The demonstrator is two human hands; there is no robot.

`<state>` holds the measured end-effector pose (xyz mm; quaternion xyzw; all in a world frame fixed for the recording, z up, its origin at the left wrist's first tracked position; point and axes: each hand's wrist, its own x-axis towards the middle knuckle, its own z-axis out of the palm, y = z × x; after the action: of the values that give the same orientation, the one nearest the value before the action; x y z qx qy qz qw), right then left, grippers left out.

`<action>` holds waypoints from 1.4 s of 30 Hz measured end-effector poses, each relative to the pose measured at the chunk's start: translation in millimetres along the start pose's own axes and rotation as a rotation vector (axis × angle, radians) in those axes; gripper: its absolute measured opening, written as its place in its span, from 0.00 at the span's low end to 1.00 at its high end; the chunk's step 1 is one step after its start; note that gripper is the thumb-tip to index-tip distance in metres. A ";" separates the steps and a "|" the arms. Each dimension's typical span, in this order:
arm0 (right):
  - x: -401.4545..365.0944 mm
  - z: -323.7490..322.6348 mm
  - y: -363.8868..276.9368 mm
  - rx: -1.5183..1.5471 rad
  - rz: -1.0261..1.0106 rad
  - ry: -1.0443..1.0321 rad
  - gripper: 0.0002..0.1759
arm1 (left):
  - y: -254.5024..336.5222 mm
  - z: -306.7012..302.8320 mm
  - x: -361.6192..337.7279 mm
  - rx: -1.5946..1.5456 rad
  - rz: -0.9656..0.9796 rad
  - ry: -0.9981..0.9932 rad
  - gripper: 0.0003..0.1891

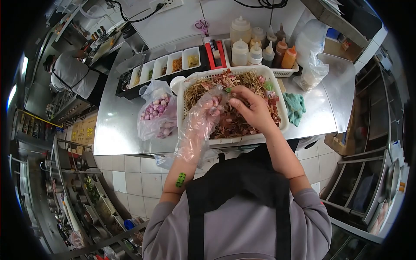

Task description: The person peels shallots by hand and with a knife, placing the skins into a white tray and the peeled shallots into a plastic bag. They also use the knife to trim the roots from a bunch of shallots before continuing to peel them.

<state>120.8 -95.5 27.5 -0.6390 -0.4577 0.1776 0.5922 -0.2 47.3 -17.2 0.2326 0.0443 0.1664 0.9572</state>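
My left hand [211, 105], in a clear plastic glove, is closed around a small purplish shallot [215, 101] over the white basket [284, 117]. My bare right hand [250, 103] is beside it, its thumb and fingers drawn together near a small green tip [228, 90]; what they pinch is too small to make out. Dry shallot skins and roots [236, 123] fill the basket beneath both hands. Left of the basket lies a plastic bag [157, 107] of peeled shallots.
Behind the basket stand squeeze bottles [240, 53], a red holder [215, 55] and small white trays [190, 58]. A green cloth [294, 108] and a tied plastic bag [313, 73] lie to the right. Another person [74, 73] is at the far left.
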 end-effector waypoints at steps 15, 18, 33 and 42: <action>-4.1 15.2 -3.3 -0.401 -0.202 0.010 0.13 | -8.8 16.7 -8.6 0.397 0.167 0.316 0.11; 2.1 13.8 5.8 -0.182 -0.295 0.026 0.13 | -6.6 5.0 -6.7 0.429 0.116 0.234 0.11; -0.9 3.3 -4.7 -0.200 -0.275 -0.163 0.16 | 5.4 34.6 -14.9 0.439 0.145 0.169 0.16; 0.1 3.6 3.7 0.325 0.152 -0.145 0.13 | 6.6 23.5 -15.0 0.515 0.186 0.114 0.10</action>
<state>119.4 -92.8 23.3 -0.5534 -0.4147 0.3388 0.6380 -12.5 37.6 6.8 0.4615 0.1173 0.2498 0.8431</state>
